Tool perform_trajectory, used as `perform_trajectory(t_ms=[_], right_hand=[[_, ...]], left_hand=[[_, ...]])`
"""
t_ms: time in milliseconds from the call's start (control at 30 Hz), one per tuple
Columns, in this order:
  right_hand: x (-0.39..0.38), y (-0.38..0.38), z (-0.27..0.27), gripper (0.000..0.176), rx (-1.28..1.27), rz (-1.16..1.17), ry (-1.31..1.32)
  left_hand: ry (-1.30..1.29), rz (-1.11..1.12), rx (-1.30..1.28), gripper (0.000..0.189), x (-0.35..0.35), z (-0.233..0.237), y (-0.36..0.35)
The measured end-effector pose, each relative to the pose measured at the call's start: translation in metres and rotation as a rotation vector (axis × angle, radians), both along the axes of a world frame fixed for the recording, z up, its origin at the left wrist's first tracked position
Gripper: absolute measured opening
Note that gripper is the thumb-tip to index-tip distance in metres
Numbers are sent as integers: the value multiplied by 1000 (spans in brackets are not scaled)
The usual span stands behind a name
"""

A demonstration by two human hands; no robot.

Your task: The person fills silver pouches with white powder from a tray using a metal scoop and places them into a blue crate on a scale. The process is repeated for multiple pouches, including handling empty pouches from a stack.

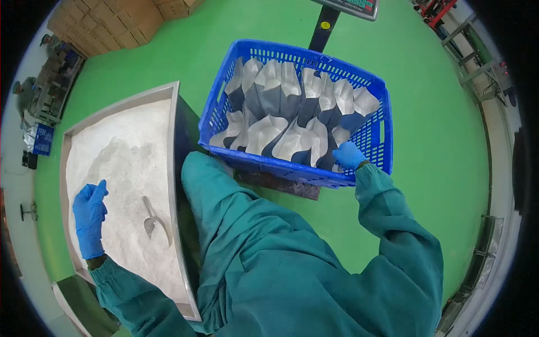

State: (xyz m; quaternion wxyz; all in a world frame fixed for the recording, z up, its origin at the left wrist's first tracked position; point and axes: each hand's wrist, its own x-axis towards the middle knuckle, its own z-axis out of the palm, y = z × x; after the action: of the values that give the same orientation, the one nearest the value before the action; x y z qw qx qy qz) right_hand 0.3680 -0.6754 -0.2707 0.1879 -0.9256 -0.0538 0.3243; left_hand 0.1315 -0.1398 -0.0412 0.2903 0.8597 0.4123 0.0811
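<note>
My left hand (90,216), in a blue glove, is raised over the left part of a metal bin (174,135) of white powder (129,196). Its fingers are bent together, and I cannot make out anything between them. A metal scoop (153,222) lies on the powder to its right. My right hand (349,155), also gloved in blue, is closed at the front right corner of a blue crate (252,161). It grips the edge of a silver pouch (339,136). Several open silver pouches (268,135) stand upright in two rows inside the crate.
A scale display (356,7) on a dark post (324,28) rises behind the crate. Stacked cartons (112,25) are at the back left. A person (25,95) is at the far left, near a shelf (56,84). Metal frames (471,50) line the right wall.
</note>
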Motion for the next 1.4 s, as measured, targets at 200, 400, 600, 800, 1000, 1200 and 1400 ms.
perform_trajectory(t_ms=[200, 400, 600, 800, 1000, 1200, 1400], right_hand=[[-4, -26, -15, 40, 200, -67, -61], [39, -126, -53, 35, 555, -1016, -38], [40, -55, -62, 59, 172, -687, 119], [43, -56, -160, 59, 101, -540, 250], [42, -45, -195, 59, 125, -497, 334], [48, -46, -174, 60, 217, -531, 385], [60, -29, -116, 60, 469, -614, 483]], left_hand=[[-54, -178, -136, 28, 77, -35, -40], [-198, -504, -28, 41, 133, -110, -97], [-190, -516, 408, 68, 202, -209, -129], [16, -415, 136, 66, 208, -223, -116], [-104, -462, 121, 58, 213, -227, -122], [-53, -441, 162, 59, 213, -224, -120], [-233, -486, 318, 75, 193, -183, -111]])
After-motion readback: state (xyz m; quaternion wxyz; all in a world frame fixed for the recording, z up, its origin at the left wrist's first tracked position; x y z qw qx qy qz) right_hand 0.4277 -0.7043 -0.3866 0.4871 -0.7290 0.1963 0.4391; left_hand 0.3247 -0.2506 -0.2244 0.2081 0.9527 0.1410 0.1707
